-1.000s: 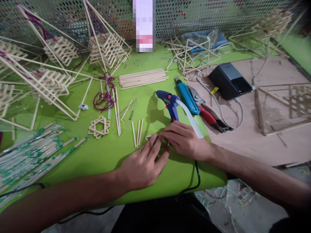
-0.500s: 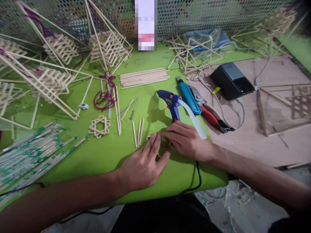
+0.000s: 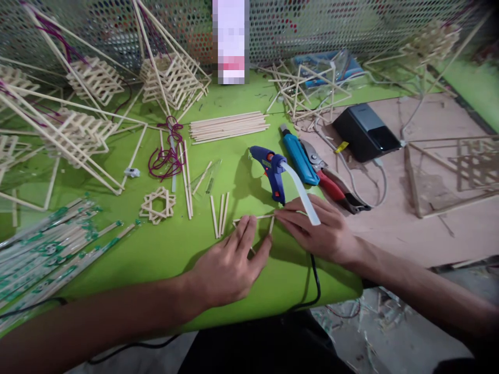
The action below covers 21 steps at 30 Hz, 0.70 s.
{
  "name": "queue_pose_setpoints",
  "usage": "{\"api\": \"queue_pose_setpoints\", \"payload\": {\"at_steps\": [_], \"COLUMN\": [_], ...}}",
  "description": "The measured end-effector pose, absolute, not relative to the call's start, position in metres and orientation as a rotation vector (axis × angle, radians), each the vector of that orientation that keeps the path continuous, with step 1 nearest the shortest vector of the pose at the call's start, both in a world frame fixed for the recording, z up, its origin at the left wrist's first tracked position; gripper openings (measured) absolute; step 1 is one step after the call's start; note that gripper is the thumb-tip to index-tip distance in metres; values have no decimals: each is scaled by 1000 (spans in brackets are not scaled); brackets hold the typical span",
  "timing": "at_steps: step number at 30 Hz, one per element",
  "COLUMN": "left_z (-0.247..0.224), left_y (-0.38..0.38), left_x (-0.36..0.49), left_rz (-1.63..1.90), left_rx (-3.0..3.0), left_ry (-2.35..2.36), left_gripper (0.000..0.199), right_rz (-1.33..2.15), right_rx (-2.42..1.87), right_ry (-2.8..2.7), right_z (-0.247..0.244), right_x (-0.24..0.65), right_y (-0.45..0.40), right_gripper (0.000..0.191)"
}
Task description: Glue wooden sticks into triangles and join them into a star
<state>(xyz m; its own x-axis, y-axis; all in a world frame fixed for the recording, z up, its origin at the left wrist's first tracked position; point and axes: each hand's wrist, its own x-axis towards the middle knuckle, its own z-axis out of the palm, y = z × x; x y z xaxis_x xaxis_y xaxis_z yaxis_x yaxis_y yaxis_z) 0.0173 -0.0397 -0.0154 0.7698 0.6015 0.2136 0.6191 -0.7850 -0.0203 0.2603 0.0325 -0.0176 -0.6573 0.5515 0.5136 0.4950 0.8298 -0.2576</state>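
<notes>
On the green table lies a small frame of thin wooden sticks (image 3: 264, 216), partly covered by my hands. My left hand (image 3: 234, 262) holds it down, two fingertips on the upper stick and the thumb against the right-hand stick. The fingers of my right hand (image 3: 322, 228) are pressed together at the frame's upper right corner; their grip is partly hidden. Just beyond that hand stands a blue glue gun (image 3: 275, 169), a white glue stick (image 3: 302, 189) curving out of its back over my right hand. Short cut sticks (image 3: 221, 215) lie left of the frame.
A star-shaped stick ring (image 3: 158, 205), purple cord (image 3: 167, 158) and a bundle of sticks (image 3: 230, 127) lie farther out. Right are a blue cutter (image 3: 300, 156), red-handled pruning shears (image 3: 331, 187) and a black device (image 3: 366, 132). Stick lanterns (image 3: 78, 132) and wrapped sticks (image 3: 50, 249) fill the left.
My right hand has shifted slightly right, away from my left fingertips, uncovering the frame's upper right corner. My left hand stays on the frame.
</notes>
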Motion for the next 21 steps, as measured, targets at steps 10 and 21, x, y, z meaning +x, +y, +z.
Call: {"api": "queue_pose_setpoints", "payload": {"at_steps": [10, 21], "left_z": [-16, -11], "left_y": [-40, -37], "left_x": [17, 20], "left_rz": [-281, -321], "left_rx": [-2858, -2853], "left_ry": [-992, -984], "left_gripper": [59, 55], "right_rz": [148, 82], "right_rx": [-638, -625], "right_ry": [-2594, -2643], "right_z": [-17, -13], "right_x": [269, 270], "right_y": [32, 29], "right_gripper": [17, 26]}}
